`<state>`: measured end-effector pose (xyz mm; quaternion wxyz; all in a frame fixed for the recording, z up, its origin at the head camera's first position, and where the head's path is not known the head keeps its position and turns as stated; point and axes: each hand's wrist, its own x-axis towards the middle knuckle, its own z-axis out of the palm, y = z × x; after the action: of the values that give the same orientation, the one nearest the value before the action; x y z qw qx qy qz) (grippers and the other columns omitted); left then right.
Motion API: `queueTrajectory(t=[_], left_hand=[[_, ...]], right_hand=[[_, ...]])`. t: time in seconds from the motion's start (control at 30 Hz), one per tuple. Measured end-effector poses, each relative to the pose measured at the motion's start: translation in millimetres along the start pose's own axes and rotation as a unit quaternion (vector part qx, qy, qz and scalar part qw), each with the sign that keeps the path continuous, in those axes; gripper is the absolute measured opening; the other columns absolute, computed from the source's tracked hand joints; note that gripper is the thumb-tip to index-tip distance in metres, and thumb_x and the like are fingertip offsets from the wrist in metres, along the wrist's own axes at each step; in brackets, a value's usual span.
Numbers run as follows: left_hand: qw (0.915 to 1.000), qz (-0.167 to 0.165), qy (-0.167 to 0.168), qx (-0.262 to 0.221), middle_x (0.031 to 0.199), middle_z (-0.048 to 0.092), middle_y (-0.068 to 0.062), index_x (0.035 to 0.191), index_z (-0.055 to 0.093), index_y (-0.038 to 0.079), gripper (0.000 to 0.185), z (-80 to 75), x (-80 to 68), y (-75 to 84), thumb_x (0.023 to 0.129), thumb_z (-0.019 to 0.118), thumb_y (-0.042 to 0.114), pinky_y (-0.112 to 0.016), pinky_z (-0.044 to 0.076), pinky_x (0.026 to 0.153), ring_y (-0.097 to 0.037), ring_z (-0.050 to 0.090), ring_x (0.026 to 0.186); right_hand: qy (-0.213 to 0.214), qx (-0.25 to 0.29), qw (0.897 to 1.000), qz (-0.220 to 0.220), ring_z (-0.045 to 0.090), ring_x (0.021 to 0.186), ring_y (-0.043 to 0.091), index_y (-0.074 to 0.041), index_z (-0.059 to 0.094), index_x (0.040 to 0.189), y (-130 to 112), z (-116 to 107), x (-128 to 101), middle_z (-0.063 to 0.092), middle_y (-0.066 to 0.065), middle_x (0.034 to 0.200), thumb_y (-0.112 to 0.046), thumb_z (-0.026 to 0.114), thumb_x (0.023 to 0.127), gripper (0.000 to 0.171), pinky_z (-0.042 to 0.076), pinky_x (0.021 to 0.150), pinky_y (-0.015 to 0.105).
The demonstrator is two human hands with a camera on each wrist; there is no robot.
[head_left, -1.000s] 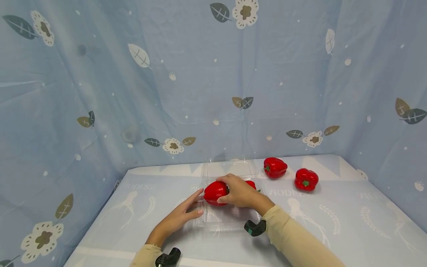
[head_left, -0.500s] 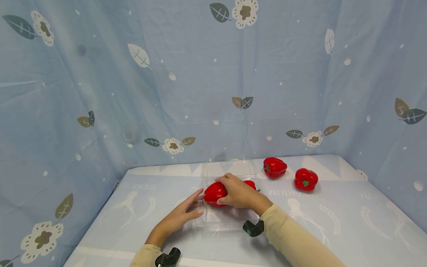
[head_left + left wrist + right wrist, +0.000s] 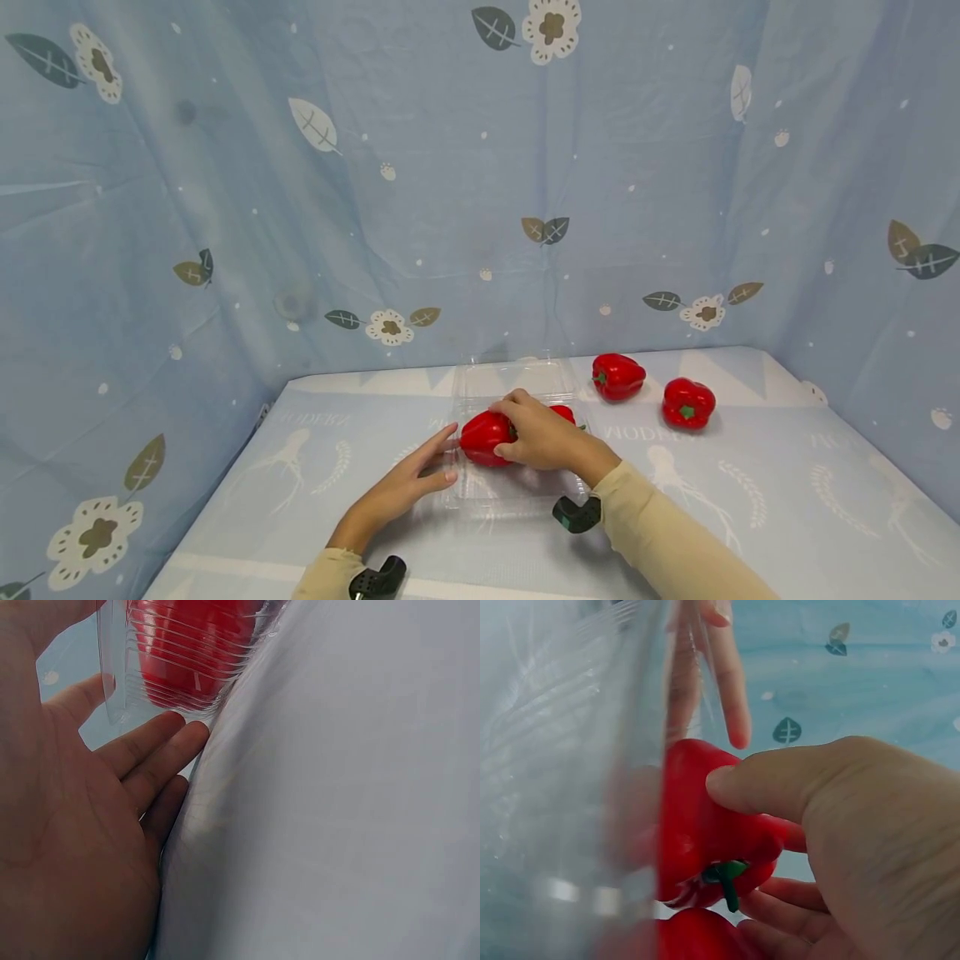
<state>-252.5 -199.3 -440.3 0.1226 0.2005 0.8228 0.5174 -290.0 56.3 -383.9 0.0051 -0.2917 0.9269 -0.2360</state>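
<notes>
The red bell pepper (image 3: 484,437) sits in the left part of the clear plastic clamshell tray (image 3: 517,487) on the bench (image 3: 750,500), and the right hand (image 3: 542,433) holds it: the grip is clamped on the pepper, thumb on its near side and fingers curled over the top. In the right wrist view the thumb presses into the glossy red skin just above the short green stem (image 3: 726,879), with the ribbed tray wall close beside it. A second red pepper (image 3: 564,413) lies in the tray behind the hand, mostly hidden. The left hand (image 3: 408,483) rests flat on the bench with straight, spread fingers (image 3: 161,750), their tips touching the tray's left wall. Two more red peppers, one nearer the backdrop (image 3: 618,376) and one further right (image 3: 687,403), lie on the bench well apart from the tray.
</notes>
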Motion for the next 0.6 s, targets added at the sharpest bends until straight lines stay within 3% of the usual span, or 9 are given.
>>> queueTrajectory(t=[0.6], left_hand=[[0.9999, 0.009, -0.003, 0.004, 0.148, 0.038, -0.005, 0.151, 0.022, 0.033, 0.066, -1.6, 0.4, -2.0, 0.095, 0.056, 0.031, -0.062, 0.028, 0.104, -0.028, 0.039, 0.133]], right_hand=[[0.003, 0.012, 1.0, -0.009, 0.055, 0.113, 0.021, -0.016, 0.062, 0.122, 0.2, -2.8, -1.1, 0.056, 0.001, 0.127, -0.022, 0.077, 0.08, 0.045, 0.051, 0.09, 0.04]])
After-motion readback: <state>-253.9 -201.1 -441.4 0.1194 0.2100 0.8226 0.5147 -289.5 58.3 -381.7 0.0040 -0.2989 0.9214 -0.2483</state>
